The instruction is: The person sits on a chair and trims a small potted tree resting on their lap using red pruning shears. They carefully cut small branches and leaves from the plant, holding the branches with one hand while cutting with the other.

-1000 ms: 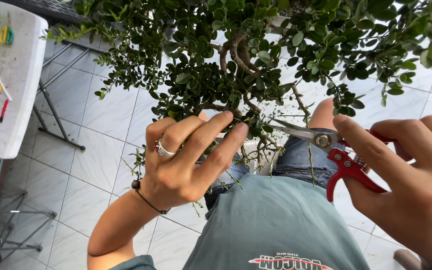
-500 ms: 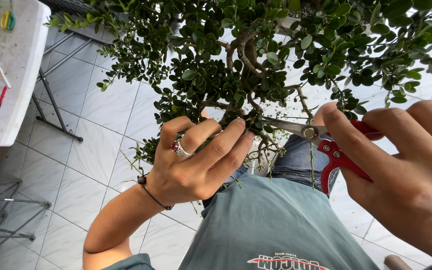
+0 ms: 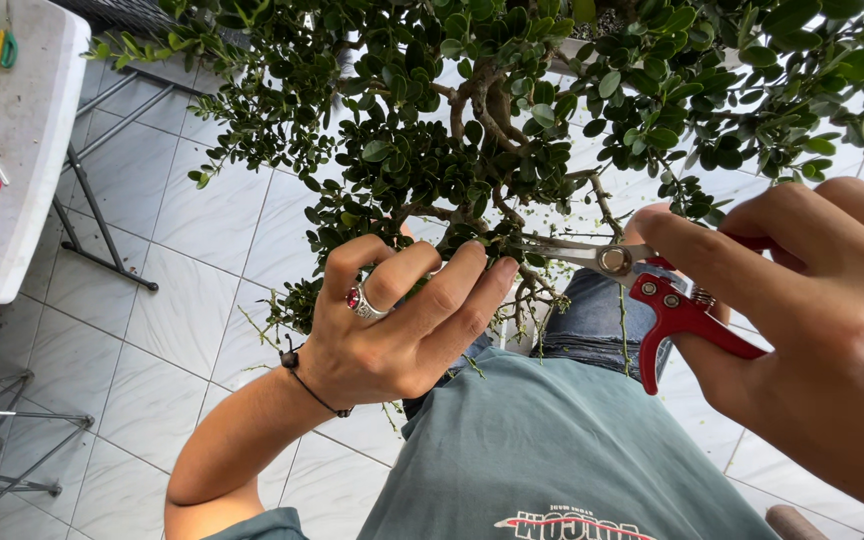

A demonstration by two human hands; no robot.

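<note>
Over white floor tiles (image 3: 202,210), I see my left hand (image 3: 397,320) pinching bonsai foliage (image 3: 452,170); my right hand (image 3: 812,320) squeezes red-handled shears (image 3: 642,285). A grey table (image 3: 22,130) stands far left.

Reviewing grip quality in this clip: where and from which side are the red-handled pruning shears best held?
Grip the pruning shears by the red handles, coming from the right, behind the pivot. The steel blades point left into the small-leaved tree, so the handle end is the only safe, free part. The right hand already wraps the handles this way, while the left hand holds the foliage by the blade tips.
</note>
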